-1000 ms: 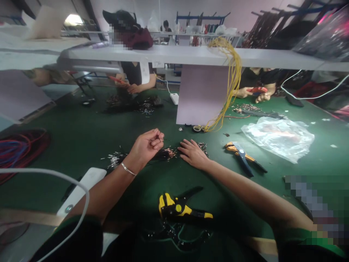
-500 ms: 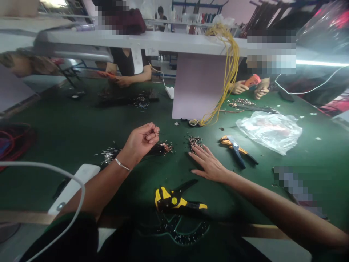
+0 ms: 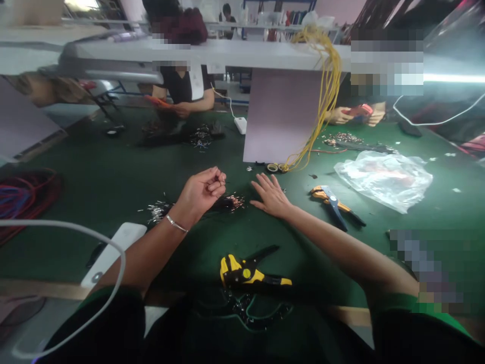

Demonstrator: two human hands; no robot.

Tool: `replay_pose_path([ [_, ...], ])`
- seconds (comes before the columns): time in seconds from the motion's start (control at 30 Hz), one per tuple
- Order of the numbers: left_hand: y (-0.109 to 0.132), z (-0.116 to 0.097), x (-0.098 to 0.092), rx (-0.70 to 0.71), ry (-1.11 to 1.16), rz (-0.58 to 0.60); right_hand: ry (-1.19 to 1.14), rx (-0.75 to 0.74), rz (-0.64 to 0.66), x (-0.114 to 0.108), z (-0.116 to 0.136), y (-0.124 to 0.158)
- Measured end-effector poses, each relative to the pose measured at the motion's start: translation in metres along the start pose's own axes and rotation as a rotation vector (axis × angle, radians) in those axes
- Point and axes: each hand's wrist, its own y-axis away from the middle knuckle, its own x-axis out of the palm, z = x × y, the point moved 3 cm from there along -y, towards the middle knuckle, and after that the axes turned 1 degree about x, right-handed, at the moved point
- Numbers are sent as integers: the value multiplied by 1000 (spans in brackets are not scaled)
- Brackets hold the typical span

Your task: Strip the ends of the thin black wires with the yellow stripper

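Note:
My left hand [image 3: 204,192] is closed in a pinch, with what looks like a thin dark wire poking out past the fingertips. Below it on the green table lies a bundle of black wires [image 3: 223,203], with bare copper ends at right and silvery ends at left; my wrist covers part of it. Fingers spread, my right hand [image 3: 272,196] lies palm down where a small pile of wire scraps was, and that pile is now almost wholly hidden. Nearer me rests a yellow and black wire stripper [image 3: 250,272].
An orange and blue wire stripper [image 3: 335,205] and a clear plastic bag [image 3: 382,177] lie at right. Tape rolls [image 3: 273,167] sit by the upright panel [image 3: 284,116], yellow wires [image 3: 328,96] hanging beside it. A white power bank-like block [image 3: 113,253] is at left. Two people work opposite.
My right hand has slid away from me and slightly left, covering the scrap pile. The left hand keeps its pinch. The whole view has shifted slightly.

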Motion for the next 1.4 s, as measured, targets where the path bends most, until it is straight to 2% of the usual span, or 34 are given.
replay_pose_path([
  [0.1,0,-2,0,22,-4,6,-32,116,-53,-12,-10,4],
  [0.17,-1,-3,-1,33,2,27,-120,99,-55,-26,-4,19],
  [0.27,-4,-1,-4,22,14,42,-307,-18,38,-50,32,59],
  [0.4,-6,2,-7,0,32,29,-444,-277,209,-74,95,115],
  [0.5,-5,1,-5,8,29,47,-461,-351,258,-80,114,135],
  [0.67,-1,1,-1,7,26,10,-545,-327,284,-75,113,127],
  [0.8,0,2,1,-14,36,2,-556,-367,289,-68,117,119],
  [1.07,0,0,-3,38,28,72,-378,-423,211,-63,115,141],
  [1.23,0,3,-5,41,4,119,-372,-308,224,-58,118,142],
  [1.4,3,3,-4,49,-9,88,-547,-127,274,-55,116,140],
])
